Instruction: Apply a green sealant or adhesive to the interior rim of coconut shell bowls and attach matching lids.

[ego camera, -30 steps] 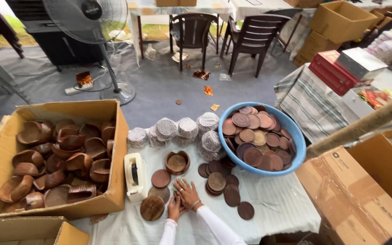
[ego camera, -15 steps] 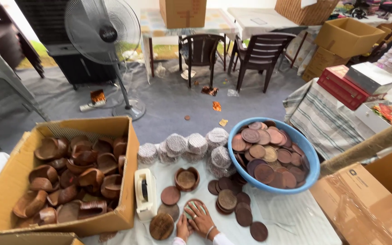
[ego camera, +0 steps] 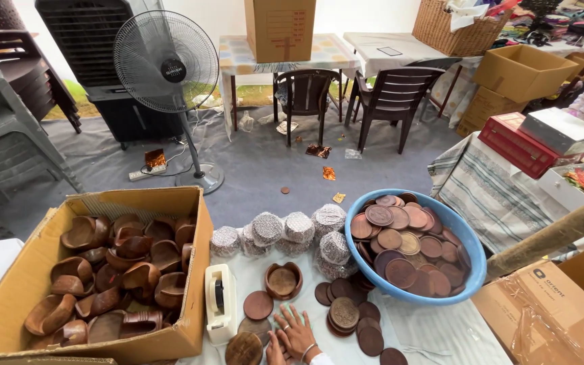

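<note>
My right hand [ego camera: 299, 331] lies flat on the white table cover with its fingers spread, rings and a bracelet on it. It rests between a loose brown disc [ego camera: 258, 305] and a small stack of brown discs [ego camera: 344, 315]. My left hand [ego camera: 273, 351] shows only partly at the bottom edge, beside a dark round disc [ego camera: 244, 349]; its grip is hidden. A small wooden bowl [ego camera: 282, 280] with a disc inside stands just beyond my fingers.
A white tape dispenser [ego camera: 219, 302] stands left of my hands. A cardboard box [ego camera: 136, 196] of wooden bowls is at the left, and a blue basin [ego camera: 473, 251] of discs at the right. Wrapped stacks [ego camera: 285, 230] sit behind. A standing fan [ego camera: 167, 64], chairs [ego camera: 393, 94] and more boxes [ego camera: 549, 311] surround the table.
The view has tilted up, so my hands now sit at the bottom edge. They stay on the discs in about the same spot; the right hand's fingers are spread wider.
</note>
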